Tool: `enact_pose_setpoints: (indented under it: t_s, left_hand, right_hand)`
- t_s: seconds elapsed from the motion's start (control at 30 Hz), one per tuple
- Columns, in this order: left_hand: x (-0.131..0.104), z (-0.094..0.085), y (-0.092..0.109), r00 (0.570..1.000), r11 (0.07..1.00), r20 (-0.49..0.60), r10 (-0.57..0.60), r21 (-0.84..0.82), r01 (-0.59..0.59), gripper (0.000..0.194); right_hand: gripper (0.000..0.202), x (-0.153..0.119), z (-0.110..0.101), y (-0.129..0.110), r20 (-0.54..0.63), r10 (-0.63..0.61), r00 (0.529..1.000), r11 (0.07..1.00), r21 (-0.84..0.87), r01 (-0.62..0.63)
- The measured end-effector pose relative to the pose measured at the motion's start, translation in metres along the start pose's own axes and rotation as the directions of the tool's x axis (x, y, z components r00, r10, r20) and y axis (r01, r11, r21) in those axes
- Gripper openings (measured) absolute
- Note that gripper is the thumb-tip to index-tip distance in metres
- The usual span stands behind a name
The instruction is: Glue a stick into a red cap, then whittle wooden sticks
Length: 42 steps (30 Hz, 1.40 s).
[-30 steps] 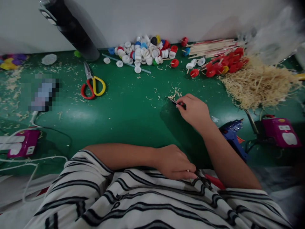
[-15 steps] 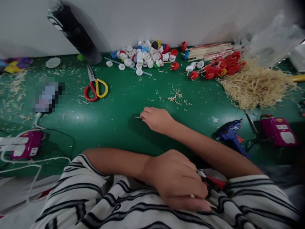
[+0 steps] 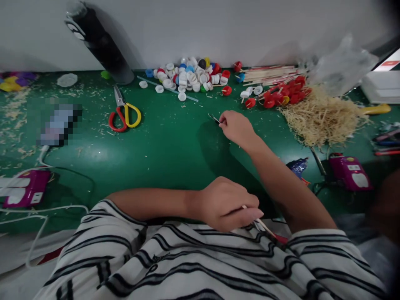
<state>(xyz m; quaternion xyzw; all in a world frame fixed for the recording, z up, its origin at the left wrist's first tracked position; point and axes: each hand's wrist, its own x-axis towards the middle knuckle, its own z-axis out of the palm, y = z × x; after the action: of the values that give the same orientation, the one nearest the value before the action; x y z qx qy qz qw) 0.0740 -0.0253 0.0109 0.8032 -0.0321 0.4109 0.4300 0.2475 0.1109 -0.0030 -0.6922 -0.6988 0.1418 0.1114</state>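
My left hand (image 3: 229, 204) is closed in front of my chest, with a thin wooden stick (image 3: 265, 227) pinched between thumb and fingers. The stick slants down to the right, and its far end runs over the striped shirt. Farther out, my right hand (image 3: 239, 128) is held over the green table (image 3: 150, 146), its fingers closed on a small dark blade (image 3: 216, 120). The blade points left; most of it is hidden in the fingers. Fine wood shavings (image 3: 211, 115) lie by its tip.
Loose bottle caps (image 3: 190, 77) lie along the wall, with red caps on sticks (image 3: 281, 93) and bare sticks (image 3: 268, 74) to their right. A shavings heap (image 3: 321, 116), glue gun (image 3: 298, 168) and purple power socket (image 3: 351, 173) are at right. Scissors (image 3: 125, 112), black bottle (image 3: 103, 46) and phone (image 3: 59, 125) are left.
My right hand has moved away from me and to the right with the blade, over where shavings lay. My left hand has risen slightly, and more of the stick shows.
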Motion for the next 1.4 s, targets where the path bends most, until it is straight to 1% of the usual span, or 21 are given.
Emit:
enact_pose_setpoints:
  t_s: [0.07,0.13,0.2,0.27,0.3,0.33,0.43,0.5,0.53,0.6,0.7,0.77,0.8,0.9,1.0,1.07,1.1,1.2,1.27,1.33,1.4]
  left_hand:
    - [0.002,-0.007,-0.003,0.999,1.0,-0.047,-0.018,-0.007,0.017,0.03]
    - [0.007,-0.02,-0.007,0.99,0.999,-0.133,-0.037,0.015,0.039,0.033]
    - [0.015,-0.039,-0.014,0.974,0.993,-0.203,-0.101,0.043,0.112,0.034]
    - [0.024,-0.062,-0.025,0.955,0.976,-0.235,-0.181,0.08,0.205,0.04]
    - [0.028,-0.073,-0.031,0.948,0.957,-0.222,-0.228,0.128,0.26,0.042]
    - [0.031,-0.084,-0.039,0.935,0.935,-0.238,-0.264,0.174,0.308,0.044]
    - [0.034,-0.111,-0.065,0.889,0.884,-0.332,-0.315,0.239,0.402,0.049]
    - [0.033,-0.122,-0.08,0.862,0.871,-0.412,-0.295,0.254,0.42,0.052]
    - [0.032,-0.127,-0.086,0.848,0.874,-0.451,-0.28,0.245,0.419,0.054]
    - [0.032,-0.133,-0.094,0.823,0.891,-0.5,-0.269,0.195,0.41,0.056]
    - [0.036,-0.136,-0.095,0.78,0.93,-0.557,-0.285,0.037,0.366,0.048]
    - [0.042,-0.134,-0.091,0.715,0.931,-0.605,-0.351,-0.144,0.335,0.042]
    - [0.046,-0.132,-0.089,0.688,0.917,-0.607,-0.398,-0.237,0.321,0.038]
    - [0.058,-0.125,-0.087,0.603,0.842,-0.594,-0.533,-0.447,0.304,0.033]
    - [0.071,-0.122,-0.09,0.462,0.742,-0.588,-0.664,-0.595,0.31,0.034]
    - [0.079,-0.122,-0.095,0.394,0.646,-0.524,-0.755,-0.696,0.313,0.037]
    - [0.083,-0.123,-0.097,0.377,0.589,-0.47,-0.798,-0.741,0.323,0.038]
    - [0.089,-0.123,-0.106,0.371,0.429,-0.287,-0.883,-0.814,0.392,0.044]
    - [0.088,-0.122,-0.111,0.393,0.359,-0.171,-0.903,-0.803,0.476,0.046]
    - [0.084,-0.12,-0.115,0.428,0.338,-0.076,-0.901,-0.741,0.58,0.045]
    - [0.079,-0.117,-0.116,0.463,0.369,-0.03,-0.886,-0.65,0.664,0.042]
  right_hand:
    - [0.014,-0.011,-0.007,0.01,-0.057,-0.013,0.998,0.997,0.07,0.017]
    - [0.013,-0.021,-0.016,0.022,-0.154,-0.029,0.988,0.985,0.165,0.055]
    - [0.013,-0.032,-0.024,0.036,-0.266,-0.018,0.964,0.953,0.288,0.097]
    - [0.016,-0.041,-0.031,0.05,-0.342,0.015,0.94,0.89,0.434,0.143]
    - [0.017,-0.045,-0.033,0.057,-0.367,0.033,0.93,0.854,0.493,0.164]
    - [0.017,-0.048,-0.034,0.063,-0.393,0.051,0.918,0.825,0.535,0.184]
    - [0.019,-0.052,-0.032,0.075,-0.5,0.098,0.86,0.79,0.565,0.239]
    - [0.017,-0.054,-0.027,0.077,-0.554,0.122,0.824,0.778,0.569,0.268]
    - [0.017,-0.055,-0.024,0.077,-0.558,0.13,0.82,0.768,0.58,0.272]
    - [0.018,-0.059,-0.017,0.074,-0.529,0.136,0.838,0.753,0.604,0.26]
    - [0.024,-0.068,-0.011,0.068,-0.493,0.121,0.862,0.775,0.59,0.228]
    - [0.028,-0.075,-0.01,0.063,-0.502,0.101,0.859,0.812,0.541,0.22]
    - [0.03,-0.078,-0.011,0.06,-0.504,0.087,0.859,0.835,0.508,0.214]
    - [0.032,-0.084,-0.016,0.052,-0.458,0.023,0.889,0.904,0.39,0.177]
    - [0.029,-0.089,-0.021,0.044,-0.345,-0.04,0.938,0.943,0.297,0.15]
    - [0.028,-0.091,-0.021,0.039,-0.257,-0.094,0.962,0.953,0.256,0.162]
    - [0.026,-0.091,-0.021,0.038,-0.215,-0.121,0.969,0.956,0.239,0.172]
    - [0.024,-0.091,-0.014,0.035,-0.139,-0.191,0.972,0.958,0.191,0.215]
    - [0.023,-0.09,-0.009,0.035,-0.147,-0.217,0.965,0.956,0.169,0.24]
    - [0.024,-0.09,-0.005,0.035,-0.167,-0.243,0.956,0.949,0.164,0.27]
    - [0.026,-0.09,-0.003,0.034,-0.181,-0.265,0.947,0.941,0.167,0.295]
